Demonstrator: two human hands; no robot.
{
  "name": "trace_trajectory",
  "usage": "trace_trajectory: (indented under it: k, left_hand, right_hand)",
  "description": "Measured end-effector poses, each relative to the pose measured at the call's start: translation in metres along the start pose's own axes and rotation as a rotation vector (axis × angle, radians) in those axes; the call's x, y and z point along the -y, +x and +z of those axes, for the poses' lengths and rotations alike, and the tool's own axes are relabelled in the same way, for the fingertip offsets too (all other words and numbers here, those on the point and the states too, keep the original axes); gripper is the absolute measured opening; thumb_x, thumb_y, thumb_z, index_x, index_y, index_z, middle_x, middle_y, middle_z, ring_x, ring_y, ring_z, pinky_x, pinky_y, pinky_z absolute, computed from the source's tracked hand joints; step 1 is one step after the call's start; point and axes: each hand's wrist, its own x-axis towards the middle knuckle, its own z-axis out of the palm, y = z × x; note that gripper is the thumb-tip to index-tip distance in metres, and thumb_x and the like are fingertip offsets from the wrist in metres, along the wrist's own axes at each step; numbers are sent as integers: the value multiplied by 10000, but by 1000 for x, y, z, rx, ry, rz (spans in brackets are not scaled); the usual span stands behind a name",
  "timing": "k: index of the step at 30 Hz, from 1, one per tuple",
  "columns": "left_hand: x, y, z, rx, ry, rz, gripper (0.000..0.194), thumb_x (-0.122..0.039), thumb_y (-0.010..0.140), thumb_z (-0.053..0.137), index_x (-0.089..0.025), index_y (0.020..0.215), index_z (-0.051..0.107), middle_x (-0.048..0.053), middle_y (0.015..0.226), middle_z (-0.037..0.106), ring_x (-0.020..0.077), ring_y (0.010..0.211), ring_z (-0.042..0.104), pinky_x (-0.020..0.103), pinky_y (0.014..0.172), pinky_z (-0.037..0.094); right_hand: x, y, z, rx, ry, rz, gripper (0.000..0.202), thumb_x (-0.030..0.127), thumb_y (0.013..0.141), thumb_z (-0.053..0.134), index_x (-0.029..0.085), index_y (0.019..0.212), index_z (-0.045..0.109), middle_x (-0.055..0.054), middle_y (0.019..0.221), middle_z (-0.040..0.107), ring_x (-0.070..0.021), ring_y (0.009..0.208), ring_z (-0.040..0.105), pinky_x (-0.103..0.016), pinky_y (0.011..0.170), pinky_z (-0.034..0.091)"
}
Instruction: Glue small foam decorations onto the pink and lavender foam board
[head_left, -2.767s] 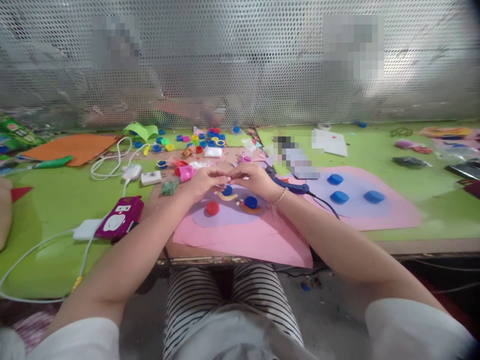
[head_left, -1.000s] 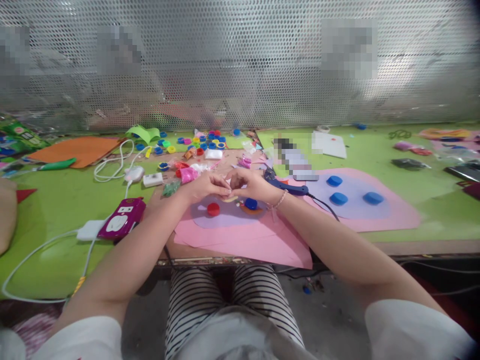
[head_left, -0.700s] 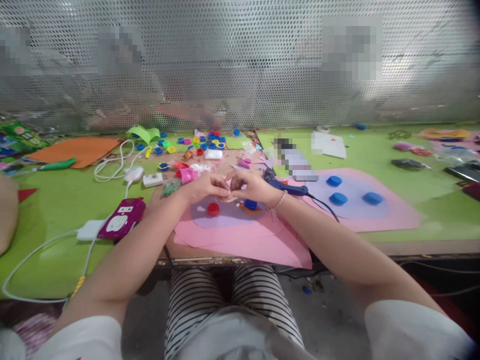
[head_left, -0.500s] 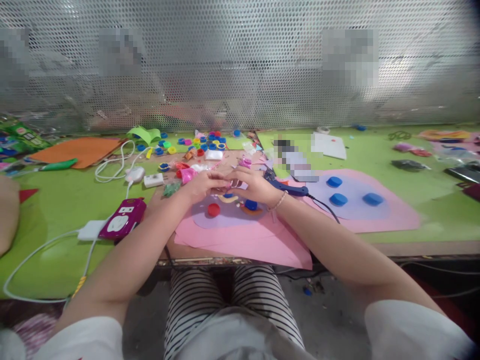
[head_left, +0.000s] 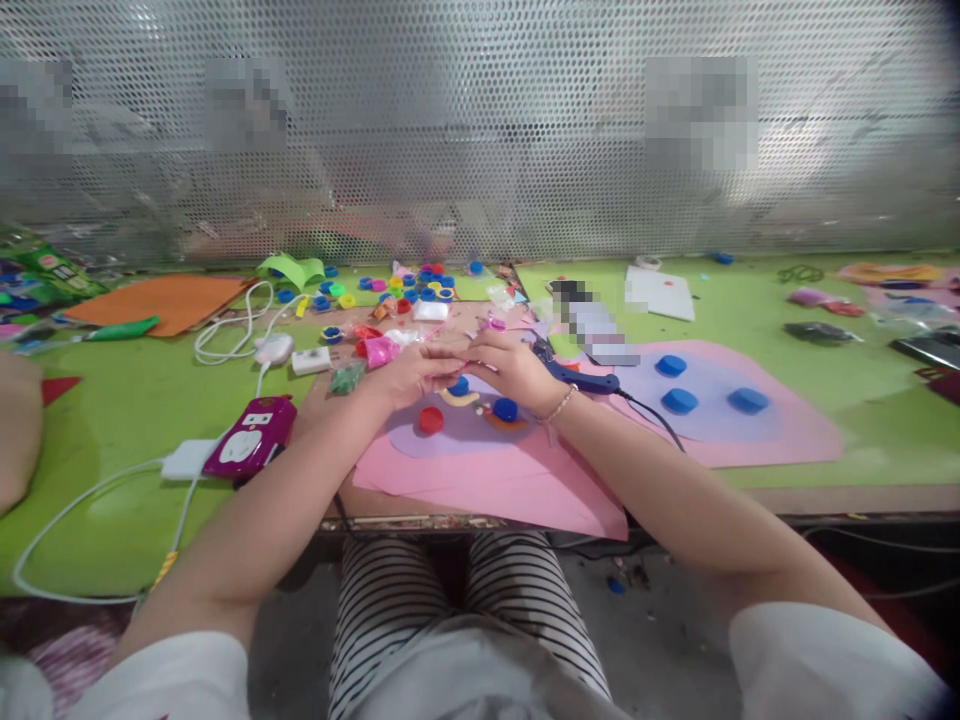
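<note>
My left hand (head_left: 420, 376) and my right hand (head_left: 514, 372) meet fingertip to fingertip over the work sheets. Their fingers are closed on a small pink lump, which they now mostly cover. Beneath them lies a pale purple paper shape (head_left: 412, 437) on pink paper (head_left: 442, 475). On the purple shape are a red bottle cap (head_left: 430, 420), a blue bottle cap (head_left: 505, 409), another blue cap (head_left: 458, 385) and a curved cream strip (head_left: 457, 398). A brown-orange strip (head_left: 508, 425) curves below the blue cap on the right.
A dark blue corded tool (head_left: 585, 380) lies beside my right wrist. To the right, blue caps (head_left: 679, 400) sit on a second purple and pink sheet. Left are a magenta power socket (head_left: 251, 437) and white cables. Several coloured caps (head_left: 427, 293) lie behind; another person's arm (head_left: 19, 430) is far left.
My fingers have drawn closer together, covering the pink lump that showed between them before. More of the blue cap beneath them is visible now. The caps and papers stay put.
</note>
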Motion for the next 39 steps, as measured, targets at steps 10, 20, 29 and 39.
trace_trajectory:
  k: [10, 20, 29, 39]
  left_hand:
    - [5, 4, -2, -9, 2, -13, 213, -181, 578, 814, -129, 763, 723, 15, 691, 686, 63, 636, 603, 211, 668, 488]
    - [8, 5, -1, 11, -13, 28, 199, -203, 579, 813, -128, 742, 727, 23, 661, 678, 61, 585, 583, 195, 588, 458]
    - [5, 1, 2, 16, -11, 53, 239, -220, 562, 819, -142, 766, 723, 18, 682, 671, 75, 601, 588, 225, 614, 466]
    - [10, 1, 5, 54, -14, 63, 230, -187, 587, 790, -138, 797, 711, 11, 738, 668, 87, 679, 611, 255, 709, 476]
  right_hand:
    - [-3, -1, 3, -62, 26, -45, 161, 241, 909, 515, 178, 909, 663, -70, 906, 632, -151, 836, 618, -309, 749, 550]
    - [-1, 0, 2, -70, 76, -76, 130, 214, 884, 561, 155, 946, 659, -74, 917, 671, -159, 894, 632, -301, 803, 554]
    - [1, 2, 4, -127, 90, -53, 136, 199, 866, 582, 159, 976, 652, -79, 918, 672, -167, 890, 639, -328, 767, 573]
    - [0, 1, 6, -83, 54, -64, 126, 199, 883, 543, 165, 955, 640, -88, 943, 650, -163, 903, 630, -337, 799, 569]
